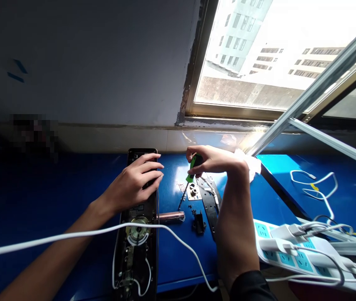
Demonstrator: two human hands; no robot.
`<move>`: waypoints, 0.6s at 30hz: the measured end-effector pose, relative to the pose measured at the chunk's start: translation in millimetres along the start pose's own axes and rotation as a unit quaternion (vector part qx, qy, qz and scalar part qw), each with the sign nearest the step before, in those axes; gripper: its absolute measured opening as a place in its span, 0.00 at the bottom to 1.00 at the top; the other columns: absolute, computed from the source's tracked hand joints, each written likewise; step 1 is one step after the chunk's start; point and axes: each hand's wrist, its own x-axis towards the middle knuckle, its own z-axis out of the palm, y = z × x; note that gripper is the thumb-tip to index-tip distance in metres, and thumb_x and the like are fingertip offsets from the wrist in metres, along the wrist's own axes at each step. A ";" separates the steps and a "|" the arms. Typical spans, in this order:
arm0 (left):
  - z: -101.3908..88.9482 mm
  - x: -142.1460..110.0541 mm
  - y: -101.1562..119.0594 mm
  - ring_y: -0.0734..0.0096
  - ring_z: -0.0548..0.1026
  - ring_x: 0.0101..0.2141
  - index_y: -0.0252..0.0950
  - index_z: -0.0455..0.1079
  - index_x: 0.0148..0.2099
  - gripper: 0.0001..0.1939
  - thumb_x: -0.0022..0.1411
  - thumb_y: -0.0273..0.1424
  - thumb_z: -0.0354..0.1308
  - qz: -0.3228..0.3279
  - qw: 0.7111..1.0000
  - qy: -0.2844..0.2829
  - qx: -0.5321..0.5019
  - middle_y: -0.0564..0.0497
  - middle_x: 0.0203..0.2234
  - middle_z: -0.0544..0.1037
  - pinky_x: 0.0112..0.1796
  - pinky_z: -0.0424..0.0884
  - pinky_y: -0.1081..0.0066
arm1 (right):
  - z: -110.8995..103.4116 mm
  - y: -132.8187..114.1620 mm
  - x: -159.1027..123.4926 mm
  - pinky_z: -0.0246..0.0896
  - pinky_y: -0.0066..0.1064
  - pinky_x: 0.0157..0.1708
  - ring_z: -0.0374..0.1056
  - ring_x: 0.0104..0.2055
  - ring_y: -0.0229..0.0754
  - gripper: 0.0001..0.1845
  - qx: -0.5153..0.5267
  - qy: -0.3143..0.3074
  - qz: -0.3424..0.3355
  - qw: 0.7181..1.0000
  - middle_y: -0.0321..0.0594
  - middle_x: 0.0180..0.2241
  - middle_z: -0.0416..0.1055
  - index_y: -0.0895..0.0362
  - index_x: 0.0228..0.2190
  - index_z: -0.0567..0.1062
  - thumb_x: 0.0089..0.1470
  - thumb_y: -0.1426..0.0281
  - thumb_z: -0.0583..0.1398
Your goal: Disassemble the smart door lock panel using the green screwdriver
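A long black door lock body (137,228) lies opened on the blue table (39,196), with a round brass part and white wires inside it. My left hand (134,182) rests on its upper end, fingers stretched out and pressing down. My right hand (211,160) is closed round the green handle of a screwdriver (189,179), whose thin shaft slants down-left to the table beside the lock. A copper-coloured lever handle (171,216) sticks out from the lock's right side.
A black metal plate (208,200), a small white plate with holes (193,191), a black part (199,221) and loose screws lie under my right hand. A white power strip (290,253) with plugs and cables sits at right. A white cable (71,236) crosses the lock.
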 end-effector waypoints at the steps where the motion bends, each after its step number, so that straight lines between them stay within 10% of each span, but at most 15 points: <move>1: 0.2 -0.3 -0.5 0.52 0.72 0.62 0.37 0.82 0.45 0.10 0.70 0.26 0.59 0.001 1.000 0.000 0.001 0.44 0.48 0.83 0.59 0.76 0.53 | -1.0 1.1 -1.4 0.77 0.32 0.30 0.81 0.34 0.45 0.17 0.003 0.011 -0.006 1.000 0.41 0.35 0.80 0.54 0.40 0.69 0.52 0.67 0.70; 13: -1.4 15.7 23.7 0.45 0.70 0.60 0.36 0.81 0.45 0.07 0.67 0.32 0.65 -0.002 0.993 -0.107 0.041 0.43 0.39 0.84 0.54 0.75 0.49 | -12.1 6.9 -25.7 0.74 0.32 0.31 0.78 0.31 0.43 0.23 0.081 0.098 -0.076 0.989 0.38 0.30 0.81 0.52 0.42 0.66 0.53 0.62 0.71; 18: 14.1 42.6 42.6 0.53 0.76 0.37 0.36 0.76 0.28 0.16 0.58 0.40 0.74 -0.036 0.969 -0.223 0.098 0.46 0.25 0.78 0.34 0.74 0.61 | -14.8 10.4 -44.4 0.73 0.33 0.32 0.78 0.33 0.42 0.23 0.123 0.130 -0.114 0.977 0.39 0.31 0.80 0.52 0.42 0.65 0.54 0.60 0.71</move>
